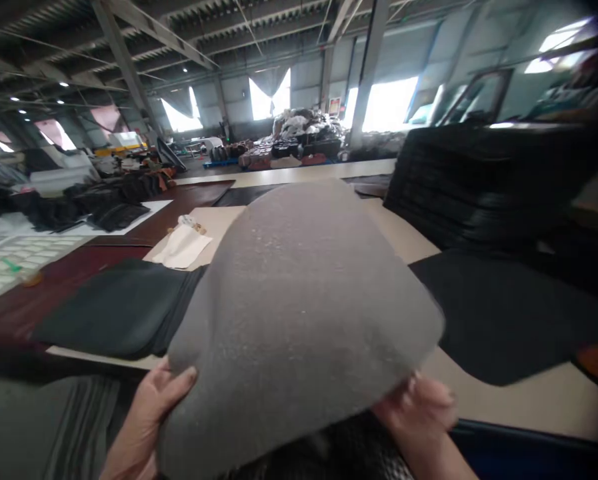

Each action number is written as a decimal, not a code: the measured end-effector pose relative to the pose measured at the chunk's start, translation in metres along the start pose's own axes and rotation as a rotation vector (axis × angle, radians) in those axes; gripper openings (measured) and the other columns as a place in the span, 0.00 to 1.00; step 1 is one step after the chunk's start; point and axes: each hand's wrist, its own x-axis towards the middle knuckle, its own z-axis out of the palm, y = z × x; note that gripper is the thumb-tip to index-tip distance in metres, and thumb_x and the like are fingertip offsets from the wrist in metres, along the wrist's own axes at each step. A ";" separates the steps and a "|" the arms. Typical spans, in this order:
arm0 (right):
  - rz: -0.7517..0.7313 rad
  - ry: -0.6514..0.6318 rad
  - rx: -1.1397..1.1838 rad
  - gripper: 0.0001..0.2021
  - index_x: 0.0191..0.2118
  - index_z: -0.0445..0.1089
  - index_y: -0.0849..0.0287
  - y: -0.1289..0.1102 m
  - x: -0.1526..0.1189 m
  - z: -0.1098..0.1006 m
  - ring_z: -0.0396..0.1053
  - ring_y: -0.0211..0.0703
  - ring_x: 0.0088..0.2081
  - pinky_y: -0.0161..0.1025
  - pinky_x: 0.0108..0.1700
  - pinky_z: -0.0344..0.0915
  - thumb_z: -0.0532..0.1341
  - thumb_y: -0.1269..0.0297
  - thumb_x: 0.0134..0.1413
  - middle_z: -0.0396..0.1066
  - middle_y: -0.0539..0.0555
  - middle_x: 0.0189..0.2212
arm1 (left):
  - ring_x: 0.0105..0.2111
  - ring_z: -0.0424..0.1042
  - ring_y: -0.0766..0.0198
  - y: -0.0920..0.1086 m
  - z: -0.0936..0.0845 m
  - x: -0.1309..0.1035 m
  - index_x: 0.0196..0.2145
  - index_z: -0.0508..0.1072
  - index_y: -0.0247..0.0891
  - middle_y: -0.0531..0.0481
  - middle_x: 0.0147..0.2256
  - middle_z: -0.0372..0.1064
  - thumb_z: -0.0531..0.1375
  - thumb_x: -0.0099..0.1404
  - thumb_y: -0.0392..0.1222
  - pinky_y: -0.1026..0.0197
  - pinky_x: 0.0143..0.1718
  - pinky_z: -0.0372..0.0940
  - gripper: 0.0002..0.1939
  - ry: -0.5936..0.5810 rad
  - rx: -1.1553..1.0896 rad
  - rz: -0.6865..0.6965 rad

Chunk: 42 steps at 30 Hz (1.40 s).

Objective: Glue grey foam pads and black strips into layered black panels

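A large grey mat-like sheet with rounded corners and pale specks on its face fills the middle of the view, tilted above the table. My left hand grips its lower left edge, thumb on top and the other fingers hidden beneath. At the lower right edge, my right hand is closed on the same sheet, somewhat blurred. Left of the sheet lies a stack of dark mat pieces. A single black piece rests flat on the beige table surface to the right.
A tall stack of black pieces stands at the right. Beyond the left stack lies a white cloth on a beige board. More grey layered pieces are at the lower left. Dark red sheeting covers the table's left part.
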 end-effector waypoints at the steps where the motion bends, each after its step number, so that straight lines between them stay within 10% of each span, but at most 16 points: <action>1: -0.019 0.048 0.036 0.49 0.65 0.64 0.48 -0.007 0.005 -0.017 0.66 0.66 0.60 0.61 0.58 0.66 0.56 0.21 0.43 0.72 0.61 0.57 | 0.33 0.81 0.52 0.008 -0.003 0.007 0.56 0.72 0.43 0.47 0.40 0.81 0.75 0.50 0.51 0.54 0.35 0.77 0.38 0.044 0.021 -0.012; 5: 0.044 0.105 0.047 0.59 0.66 0.61 0.54 -0.029 0.019 -0.068 0.69 0.63 0.57 0.57 0.53 0.70 0.41 0.13 0.41 0.68 0.66 0.59 | 0.37 0.81 0.52 0.025 -0.008 0.032 0.57 0.70 0.43 0.44 0.48 0.78 0.77 0.47 0.49 0.58 0.35 0.77 0.41 0.122 0.183 -0.029; 8: 0.228 0.155 -0.046 0.44 0.61 0.67 0.56 -0.026 0.018 -0.085 0.76 0.59 0.48 0.49 0.48 0.74 0.63 0.27 0.47 0.75 0.64 0.52 | 0.43 0.80 0.49 0.021 -0.003 0.047 0.58 0.70 0.44 0.43 0.52 0.77 0.76 0.50 0.52 0.57 0.39 0.77 0.39 0.035 0.296 -0.042; 11: 0.358 0.132 -0.079 0.31 0.56 0.71 0.59 -0.019 0.012 -0.085 0.77 0.57 0.45 0.46 0.46 0.74 0.73 0.48 0.49 0.77 0.62 0.47 | 0.47 0.79 0.48 0.008 0.001 0.057 0.59 0.69 0.43 0.42 0.53 0.75 0.74 0.52 0.56 0.56 0.44 0.76 0.39 -0.031 0.388 -0.042; 20: 0.527 0.174 -0.196 0.28 0.44 0.76 0.60 -0.008 -0.023 -0.068 0.78 0.61 0.41 0.48 0.44 0.76 0.70 0.42 0.47 0.80 0.61 0.40 | 0.52 0.76 0.45 -0.016 -0.018 0.063 0.51 0.76 0.43 0.44 0.54 0.75 0.69 0.50 0.68 0.53 0.48 0.75 0.37 0.138 0.585 -0.062; 36: 0.200 0.111 -0.713 0.33 0.66 0.63 0.55 -0.009 0.076 -0.109 0.72 0.58 0.55 0.47 0.50 0.74 0.62 0.43 0.61 0.68 0.55 0.61 | 0.48 0.77 0.48 -0.048 -0.001 0.124 0.47 0.78 0.42 0.47 0.47 0.79 0.60 0.61 0.66 0.62 0.44 0.72 0.28 0.109 1.040 0.301; 42: 0.060 0.148 -0.961 0.28 0.54 0.70 0.58 0.011 0.095 -0.131 0.74 0.59 0.48 0.50 0.47 0.72 0.60 0.39 0.59 0.76 0.58 0.49 | 0.46 0.78 0.49 -0.046 0.008 0.151 0.47 0.77 0.40 0.45 0.45 0.80 0.55 0.64 0.66 0.63 0.39 0.70 0.29 0.076 1.143 0.359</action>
